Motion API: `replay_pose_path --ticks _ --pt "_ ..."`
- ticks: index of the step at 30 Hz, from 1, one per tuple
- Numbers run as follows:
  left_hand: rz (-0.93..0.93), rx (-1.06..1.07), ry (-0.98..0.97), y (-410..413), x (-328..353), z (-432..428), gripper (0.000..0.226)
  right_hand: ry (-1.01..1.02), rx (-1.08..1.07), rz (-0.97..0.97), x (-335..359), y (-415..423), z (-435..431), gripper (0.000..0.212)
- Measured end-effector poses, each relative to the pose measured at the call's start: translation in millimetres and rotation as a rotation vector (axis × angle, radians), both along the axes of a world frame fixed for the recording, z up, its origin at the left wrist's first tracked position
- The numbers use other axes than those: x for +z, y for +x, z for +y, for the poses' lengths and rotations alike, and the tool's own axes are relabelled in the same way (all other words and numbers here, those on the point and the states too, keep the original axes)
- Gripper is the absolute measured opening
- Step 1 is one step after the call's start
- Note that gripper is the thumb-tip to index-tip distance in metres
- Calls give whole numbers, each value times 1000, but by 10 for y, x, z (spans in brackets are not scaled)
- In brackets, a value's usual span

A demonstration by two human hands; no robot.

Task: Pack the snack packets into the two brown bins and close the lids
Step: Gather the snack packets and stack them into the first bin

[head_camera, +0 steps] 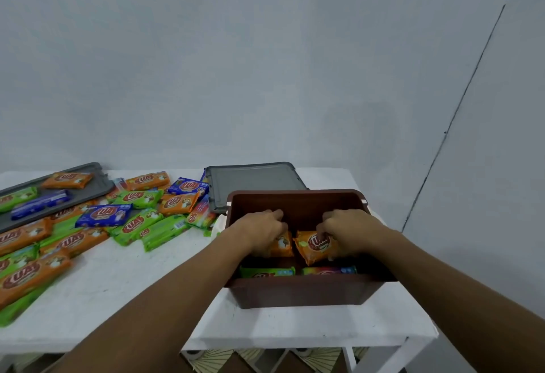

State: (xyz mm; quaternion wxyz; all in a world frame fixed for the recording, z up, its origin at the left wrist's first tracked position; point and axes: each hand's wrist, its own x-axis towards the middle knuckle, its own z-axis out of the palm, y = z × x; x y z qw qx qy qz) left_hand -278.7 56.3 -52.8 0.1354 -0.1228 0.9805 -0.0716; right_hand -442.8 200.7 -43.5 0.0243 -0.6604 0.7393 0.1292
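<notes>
An open brown bin [298, 293] stands on the white table in front of me. Both hands reach inside it. My left hand [262, 229] grips an orange snack packet [283, 245], mostly hidden under the fingers. My right hand [348, 226] holds a second orange packet [317, 247] beside it. Below them in the bin lie a green packet [267, 271] and a rainbow-coloured packet [328, 270]. A heap of orange, green and blue packets [103, 216] covers the table's left half. A grey lid [250, 184] lies just behind the bin.
A second grey lid [97, 189] lies at the far left with a few packets on it. The white table [141, 278] ends at a front edge near me and a right edge past the bin. A pale wall stands behind.
</notes>
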Motion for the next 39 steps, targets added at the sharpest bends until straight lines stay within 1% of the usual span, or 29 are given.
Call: replay_pose_path --ticks 1,2,4,6,8,10,14,18,22,24,30,35,38,39 --pt "4 -6 -14 -4 -6 -9 54 45 -3 6 -24 -2 -11 56" --pt "8 -5 -15 -6 -12 -14 55 62 -6 23 -41 -1 -25 62" --pt "4 15 -7 -14 -29 -23 62 37 11 74 -65 -8 -76 64" --pt "-15 27 5 -20 -35 -14 71 3 44 105 -75 10 -106 64" --pt "-28 16 0 -33 -36 -12 75 -27 60 93 -73 21 -111 62" --pt "-33 13 -7 -35 -34 -13 73 -51 39 85 -96 30 -101 59" --pt "-32 67 -29 -35 -37 -42 69 -101 -106 123 -86 28 -99 49" --pt "-52 97 -45 -30 -43 -39 72 -100 -123 118 -124 53 -80 53" --pt "-83 96 -41 30 -73 -41 88 -79 -143 109 -142 91 -46 60" --pt "-90 104 -17 84 -92 -37 90 -60 -141 109 -142 141 -40 62" --pt "-95 114 13 323 -134 -29 87 8 -96 106 -149 351 -123 63" --pt "-76 148 -33 434 -87 -94 76 -36 -89 122 -108 465 -156 64" --pt "-108 176 -31 439 -80 -76 76 -56 -95 138 -119 478 -146 62" --pt "-115 180 -32 442 -65 -62 72 -49 -98 138 -118 484 -155 63"
